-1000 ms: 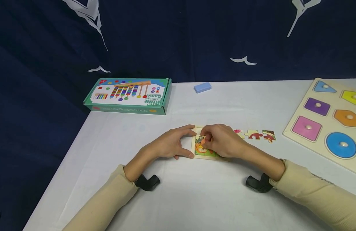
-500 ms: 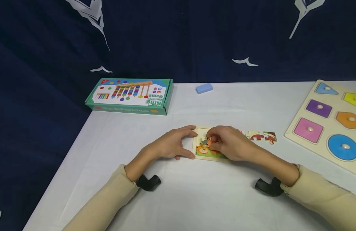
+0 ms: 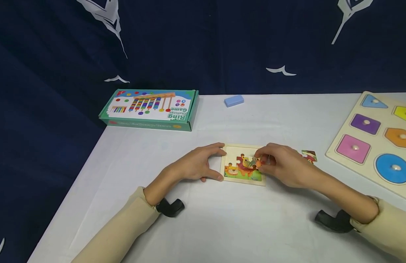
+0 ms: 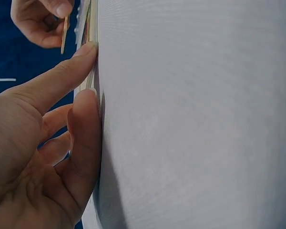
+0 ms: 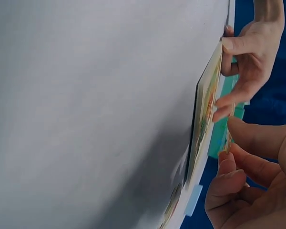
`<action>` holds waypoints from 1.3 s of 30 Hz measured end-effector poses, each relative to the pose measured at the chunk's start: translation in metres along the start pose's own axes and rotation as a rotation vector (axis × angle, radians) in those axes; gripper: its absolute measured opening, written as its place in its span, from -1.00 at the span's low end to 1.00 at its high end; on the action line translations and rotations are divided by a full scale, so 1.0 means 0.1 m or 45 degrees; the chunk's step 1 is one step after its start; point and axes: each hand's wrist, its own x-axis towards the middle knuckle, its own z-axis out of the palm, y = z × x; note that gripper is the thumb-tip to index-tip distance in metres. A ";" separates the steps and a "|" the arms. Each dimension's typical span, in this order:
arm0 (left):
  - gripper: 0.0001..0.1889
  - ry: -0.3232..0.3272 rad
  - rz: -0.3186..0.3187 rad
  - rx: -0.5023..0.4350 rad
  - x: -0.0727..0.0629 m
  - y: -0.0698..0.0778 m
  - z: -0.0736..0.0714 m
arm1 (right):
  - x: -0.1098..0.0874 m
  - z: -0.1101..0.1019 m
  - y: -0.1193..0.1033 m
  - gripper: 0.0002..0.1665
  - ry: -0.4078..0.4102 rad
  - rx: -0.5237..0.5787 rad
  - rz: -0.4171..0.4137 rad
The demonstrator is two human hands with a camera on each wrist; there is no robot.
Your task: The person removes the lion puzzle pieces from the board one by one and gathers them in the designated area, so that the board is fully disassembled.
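My left hand (image 3: pixel 197 162) rests at the left edge of a shallow wooden jigsaw tray (image 3: pixel 241 182), thumb and forefinger spread along its frame. Inside the tray, colourful animal pieces line the bottom, including a lion piece (image 3: pixel 230 170) at the left; bare wood shows above. My right hand (image 3: pixel 285 164) is over the tray's right side. Its thumb and fingers pinch a jigsaw piece (image 5: pixel 229 141), seen edge-on and raised above the tray in the right wrist view. A loose jigsaw piece (image 3: pixel 309 156) lies on the table just beyond the right hand, partly hidden by it.
A green ring game box (image 3: pixel 147 109) lies at the back left and a blue block (image 3: pixel 234 100) at the back middle. A knobbed shape board (image 3: pixel 342 162) takes up the right side. A dark blue curtain (image 3: pixel 189 44) hangs behind the white table.
My right hand has moved to the right across the tray with the jigsaw piece, uncovering the tray's left and middle. It now hides most of the loose pieces. The left hand keeps its place.
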 end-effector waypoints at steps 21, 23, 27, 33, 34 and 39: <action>-0.24 0.007 -0.021 -0.002 0.01 0.00 0.01 | -0.31 -0.10 0.30 -0.64 0.016 -0.120 0.053; -0.25 0.008 -0.019 -0.001 0.01 0.00 0.01 | -0.32 -0.10 0.33 -0.65 0.016 -0.120 0.058; -0.25 0.010 -0.016 0.001 0.01 0.00 0.02 | -0.34 -0.10 0.36 -0.65 0.017 -0.122 0.052; -0.25 0.007 -0.016 0.004 0.01 0.00 0.01 | -0.34 -0.09 0.38 -0.64 0.013 -0.129 0.049; -0.25 0.007 -0.015 0.004 0.01 0.00 0.01 | -0.34 -0.09 0.38 -0.63 0.012 -0.126 0.052; -0.25 0.004 0.001 0.001 0.01 0.00 0.01 | -0.34 -0.10 0.38 -0.61 0.021 -0.117 0.049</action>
